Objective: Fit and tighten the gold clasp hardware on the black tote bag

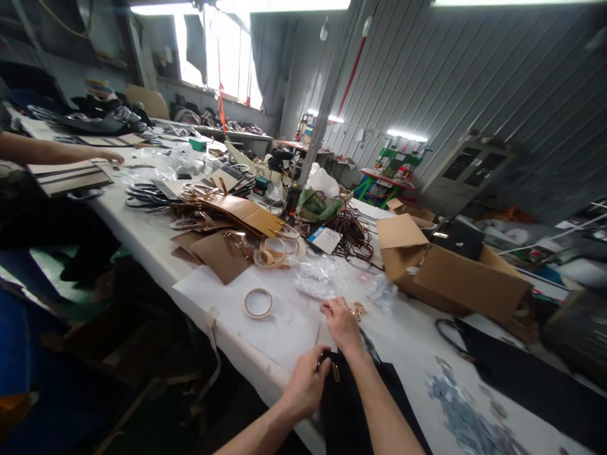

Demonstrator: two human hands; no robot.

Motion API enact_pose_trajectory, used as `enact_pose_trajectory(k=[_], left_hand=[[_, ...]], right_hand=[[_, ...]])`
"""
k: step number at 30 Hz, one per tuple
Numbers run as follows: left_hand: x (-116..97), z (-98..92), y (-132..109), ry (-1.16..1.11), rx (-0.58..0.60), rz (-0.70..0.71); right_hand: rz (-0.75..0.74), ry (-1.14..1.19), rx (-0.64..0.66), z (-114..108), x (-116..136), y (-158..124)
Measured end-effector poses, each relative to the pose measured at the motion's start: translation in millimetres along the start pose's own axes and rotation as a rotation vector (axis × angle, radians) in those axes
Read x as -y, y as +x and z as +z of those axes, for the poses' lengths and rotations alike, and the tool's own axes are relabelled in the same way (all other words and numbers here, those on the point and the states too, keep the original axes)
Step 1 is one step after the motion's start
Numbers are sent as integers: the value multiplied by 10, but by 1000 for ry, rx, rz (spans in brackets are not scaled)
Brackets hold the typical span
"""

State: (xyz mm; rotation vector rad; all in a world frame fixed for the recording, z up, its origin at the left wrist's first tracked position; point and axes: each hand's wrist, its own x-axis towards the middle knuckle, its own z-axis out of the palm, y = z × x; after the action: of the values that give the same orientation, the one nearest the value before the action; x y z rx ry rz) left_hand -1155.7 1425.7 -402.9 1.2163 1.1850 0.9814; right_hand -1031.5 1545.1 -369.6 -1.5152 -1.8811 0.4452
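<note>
A black bag piece (348, 404) lies over the near edge of the white table (156, 237). My left hand (306, 382) is closed on its top edge, where a small gold fitting (334, 371) shows. My right hand (340, 322) reaches past it toward a little heap of gold hardware (356, 309), fingers curled in a pinch on something I cannot make out. A roll of tape (258, 303) lies on white paper to the left of my hands.
Tan leather panels (227, 243) and tape rolls (272, 249) lie mid-table. An open cardboard box (446, 272) stands to the right, with a black strap piece (516, 373) and grey scraps (467, 414) nearer. Another person's arm (57, 151) rests at the far left.
</note>
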Motion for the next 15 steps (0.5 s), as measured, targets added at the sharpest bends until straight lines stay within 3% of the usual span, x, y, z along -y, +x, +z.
enact_pose_trajectory(k=[4, 8, 12, 15], left_hand=[[-7, 9, 7, -43, 15, -16], [-19, 9, 16, -76, 30, -54], [-66, 14, 17, -60, 57, -71], [-118, 22, -14, 12, 55, -62]], right_hand=[[194, 498, -171, -187, -15, -203], [399, 893, -293, -605, -61, -626], [461, 1001, -386, -1048, -165, -1135], [526, 954, -415, -1221, -303, -1492]])
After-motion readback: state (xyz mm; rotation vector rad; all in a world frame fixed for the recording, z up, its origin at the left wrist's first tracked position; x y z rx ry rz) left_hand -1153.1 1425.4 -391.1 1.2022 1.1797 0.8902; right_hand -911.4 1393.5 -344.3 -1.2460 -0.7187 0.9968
